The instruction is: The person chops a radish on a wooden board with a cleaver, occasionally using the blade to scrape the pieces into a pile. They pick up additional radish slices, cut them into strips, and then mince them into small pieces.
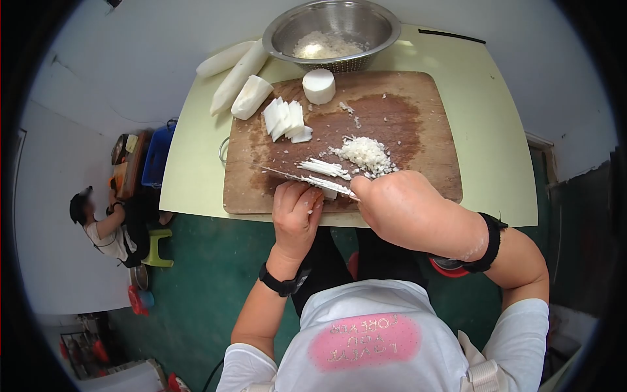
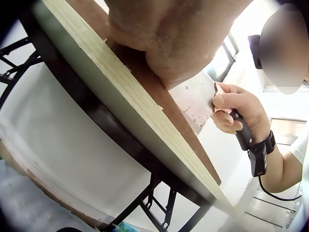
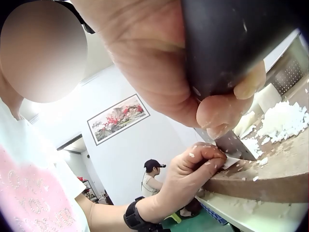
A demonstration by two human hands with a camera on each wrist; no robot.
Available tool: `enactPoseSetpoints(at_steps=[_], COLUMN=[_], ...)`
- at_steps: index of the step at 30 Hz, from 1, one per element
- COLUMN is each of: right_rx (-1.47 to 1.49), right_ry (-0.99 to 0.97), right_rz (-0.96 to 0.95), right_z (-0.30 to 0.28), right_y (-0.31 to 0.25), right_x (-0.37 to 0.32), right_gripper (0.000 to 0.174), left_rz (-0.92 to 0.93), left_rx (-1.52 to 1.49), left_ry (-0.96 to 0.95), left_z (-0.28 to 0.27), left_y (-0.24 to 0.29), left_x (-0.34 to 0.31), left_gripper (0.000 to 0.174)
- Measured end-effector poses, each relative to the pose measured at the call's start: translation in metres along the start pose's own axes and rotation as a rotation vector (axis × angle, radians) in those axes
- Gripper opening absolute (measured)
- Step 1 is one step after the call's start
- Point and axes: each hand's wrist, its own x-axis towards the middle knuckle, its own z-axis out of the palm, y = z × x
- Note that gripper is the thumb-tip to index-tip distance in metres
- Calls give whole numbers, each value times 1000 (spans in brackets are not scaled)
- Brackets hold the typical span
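My right hand [image 1: 415, 206] grips a kitchen knife [image 1: 287, 174] by its black handle [image 3: 217, 48], the broad blade pointing left across the cutting board [image 1: 418, 104]. Right beside the blade, my left hand [image 1: 295, 212] has its fingers curled over a white radish piece [image 1: 330, 194] at the board's near edge. In the right wrist view its thumb and fingertips pinch a thin radish slice [image 3: 231, 163] next to the blade. Thin radish strips [image 1: 324, 168] lie just beyond the knife. A pile of minced radish [image 1: 366, 155] sits beyond the right hand.
Radish slices [image 1: 286, 120], a round chunk [image 1: 319, 86] and a peeled piece [image 1: 251, 98] lie toward the back of the board. Whole radishes [image 1: 238, 78] rest behind left. A metal colander [image 1: 332, 29] holds chopped radish. Another person [image 1: 108, 225] sits at the far left.
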Motion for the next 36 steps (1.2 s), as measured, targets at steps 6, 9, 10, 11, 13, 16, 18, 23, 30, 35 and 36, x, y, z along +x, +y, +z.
enactPoseSetpoints(at_steps=[6,9,10,11,13,16,18,23,30,35,36], right_rx=[37,12,16,21,3,-7,-9,-6,45,1,3], right_ry=[1,87,99,110,99,69,56,21,106,70,68], right_rz=[-58,-90,-75,-60,-42,-10,-6,-14,-103,-24,-23], right_z=[10,20,22,22,17,5,0,5,19,13,12], right_y=[4,8,10,12,9,4,0,1,8,3,2], right_x=[12,26,28,28,23,10,4,0,20,17,14], right_gripper=[11,10,10,11,9,9,9,11,8,9,9], left_rz=[-33,-41,-38,-39,-35,-31,-34,-6,-38,-27,-29], left_rx=[-7,-20,-15,-16,-9,-7,3,10,4,-4,-4], left_ry=[-64,-55,-48,-37,-9,7,7,3,-36,-3,-4], left_z=[-3,-2,-2,-2,0,0,-1,1,1,0,0], left_y=[1,0,0,1,1,1,2,0,1,0,1], left_x=[4,2,2,2,1,-1,-2,0,2,0,-1], left_gripper=[26,26,26,26,27,27,26,25,26,25,25])
